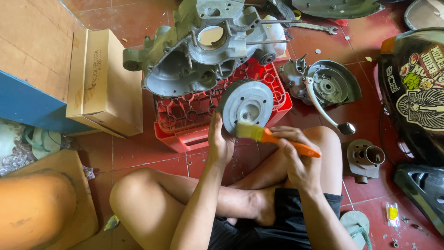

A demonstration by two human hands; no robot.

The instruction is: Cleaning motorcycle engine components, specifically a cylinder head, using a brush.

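My left hand [218, 141] grips the lower edge of a round grey metal flywheel disc [246, 105] and holds it upright in front of me. My right hand [296, 155] holds a paintbrush with an orange handle [289, 142]. Its pale bristles [249, 131] touch the disc's lower rim. I sit cross-legged on the red tiled floor [148, 157], knees under both arms.
A grey engine crankcase [199, 46] rests on a red plastic crate [185, 120] just beyond the disc. A cardboard box [104, 78] lies left. An engine cover with kick lever [323, 88], a cylinder part [365, 159], a spanner [319, 28] and black bodywork [416, 92] lie right.
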